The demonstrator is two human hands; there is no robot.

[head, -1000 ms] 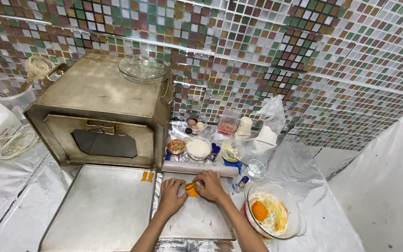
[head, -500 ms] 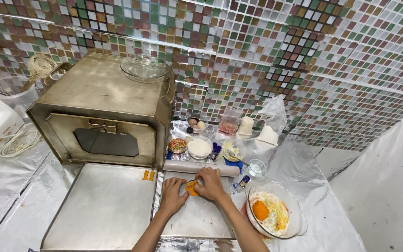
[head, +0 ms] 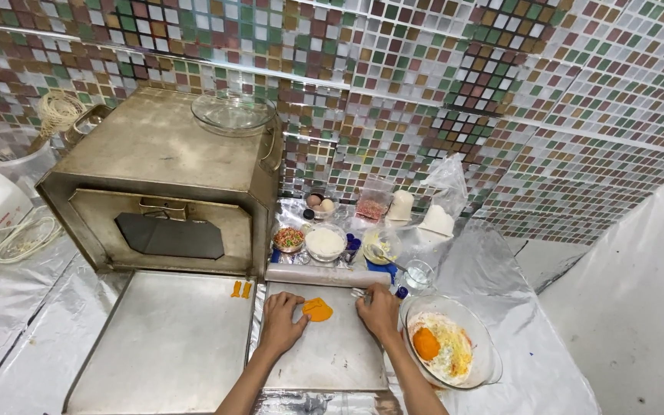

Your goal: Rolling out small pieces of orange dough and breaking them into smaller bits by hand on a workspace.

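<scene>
From the head camera: the left hand [head: 282,321] and right hand [head: 378,310] have drawn apart (both lie flat, fingers spread), uncovering the orange dough piece [head: 318,309] on the metal board [head: 324,361], flattened and released.

A kitchen set up for baking is showing here: mosaic tiles [head: 455,84] are covering the wall, a metal oven [head: 163,180] is standing on a foil-lined desk [head: 9,307], and bowls [head: 324,242] of ingredients, eggs [head: 320,202] and a rolling pin [head: 324,274] are crowding beside it.
</scene>
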